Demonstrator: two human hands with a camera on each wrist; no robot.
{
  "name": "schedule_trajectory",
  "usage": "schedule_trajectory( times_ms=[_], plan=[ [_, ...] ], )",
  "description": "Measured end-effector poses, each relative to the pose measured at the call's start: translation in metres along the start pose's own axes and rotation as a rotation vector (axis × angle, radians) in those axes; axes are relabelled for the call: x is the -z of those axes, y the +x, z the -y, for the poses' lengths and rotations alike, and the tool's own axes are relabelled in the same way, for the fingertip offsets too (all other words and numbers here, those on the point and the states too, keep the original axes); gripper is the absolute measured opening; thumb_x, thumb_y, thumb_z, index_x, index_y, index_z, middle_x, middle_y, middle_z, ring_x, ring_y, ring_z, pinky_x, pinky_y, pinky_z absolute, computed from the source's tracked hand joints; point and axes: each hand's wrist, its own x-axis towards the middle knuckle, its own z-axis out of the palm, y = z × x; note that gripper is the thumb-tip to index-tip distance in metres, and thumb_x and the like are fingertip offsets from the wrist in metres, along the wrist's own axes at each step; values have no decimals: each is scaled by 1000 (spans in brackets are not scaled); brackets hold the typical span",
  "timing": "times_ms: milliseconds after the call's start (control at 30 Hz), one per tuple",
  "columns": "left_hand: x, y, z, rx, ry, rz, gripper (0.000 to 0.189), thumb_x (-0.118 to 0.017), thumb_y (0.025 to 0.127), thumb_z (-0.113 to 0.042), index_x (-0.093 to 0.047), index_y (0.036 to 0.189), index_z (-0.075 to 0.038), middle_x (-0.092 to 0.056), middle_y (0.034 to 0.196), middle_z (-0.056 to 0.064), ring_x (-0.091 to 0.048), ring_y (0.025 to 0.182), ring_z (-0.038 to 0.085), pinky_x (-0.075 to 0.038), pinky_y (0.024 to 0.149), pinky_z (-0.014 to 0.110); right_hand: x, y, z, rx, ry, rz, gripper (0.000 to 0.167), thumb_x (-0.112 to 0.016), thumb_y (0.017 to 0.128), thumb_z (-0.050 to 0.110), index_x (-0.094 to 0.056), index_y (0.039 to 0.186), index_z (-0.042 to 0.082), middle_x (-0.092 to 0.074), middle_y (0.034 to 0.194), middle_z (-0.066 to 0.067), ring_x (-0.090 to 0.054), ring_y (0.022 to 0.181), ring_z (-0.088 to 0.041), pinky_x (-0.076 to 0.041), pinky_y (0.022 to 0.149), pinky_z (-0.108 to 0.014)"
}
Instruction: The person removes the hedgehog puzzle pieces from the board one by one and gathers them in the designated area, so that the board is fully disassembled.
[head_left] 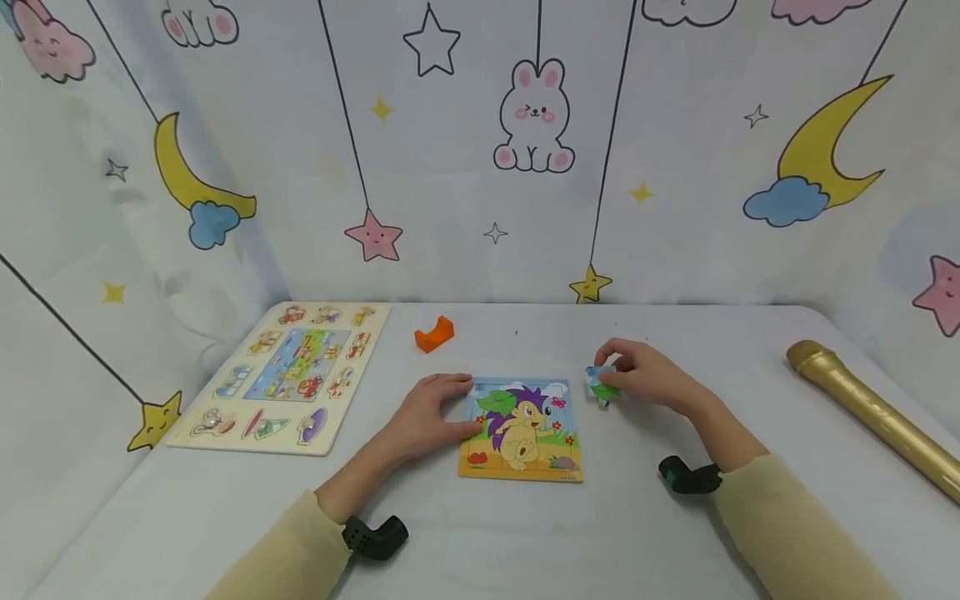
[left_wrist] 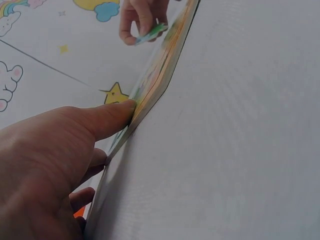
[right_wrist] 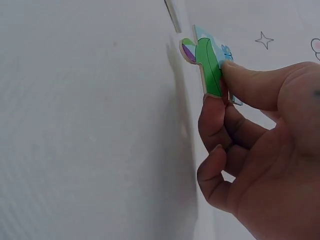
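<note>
A square jigsaw puzzle (head_left: 521,433) with a purple-spined hedgehog picture lies on the white table. My left hand (head_left: 426,421) rests at its left side, thumb on the edge and fingers reaching toward the far left corner. The left wrist view shows that thumb (left_wrist: 115,119) extended against the puzzle's edge. To the right of the puzzle, my right hand (head_left: 648,377) pinches a jigsaw piece (head_left: 602,385) between thumb and fingers. In the right wrist view the piece (right_wrist: 210,65) is blue and green with a small purple patch. Part of it is hidden behind the thumb.
At the left lies a peg puzzle board (head_left: 345,417) with several pictured pieces. An orange notched block (head_left: 435,334) sits behind the hedgehog puzzle. A gold microphone-shaped object (head_left: 877,417) lies along the right side. A patterned white curtain (head_left: 465,167) hangs behind the table.
</note>
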Motion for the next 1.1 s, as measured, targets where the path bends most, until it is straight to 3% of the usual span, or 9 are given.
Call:
schedule_trajectory(
  times_ms=[200, 567, 1100],
  plan=[
    [-1, 0, 0, 1, 8, 5, 68, -80, 85, -39, -59, 142, -6, -52, 148, 3, -36, 142, 30, -31, 115, 51, -2, 0, -4, 15, -3, 11, 19, -66, 97, 16, -62, 113, 7, -58, 87, -6, -52, 84, -25, -43, 68, -35],
    [0, -1, -1, 4, 11, -4, 69, -81, 85, -38, -59, 141, -5, -52, 148, 2, -36, 142, 29, -29, 116, 50, -12, 2, -4, 86, -108, -40, 14, -66, 98, 11, -65, 109, 2, -61, 98, -8, -53, 90, -25, -48, 78, -38],
    [0, -1, -1, 4, 9, -4, 70, -81, 84, -39, -59, 141, -5, -52, 148, 1, -36, 142, 29, -29, 116, 49, -15, 3, -4, 58, -122, -53, 15, -66, 98, 10, -64, 108, -1, -62, 98, -8, -55, 89, -24, -49, 79, -39]
  ],
)
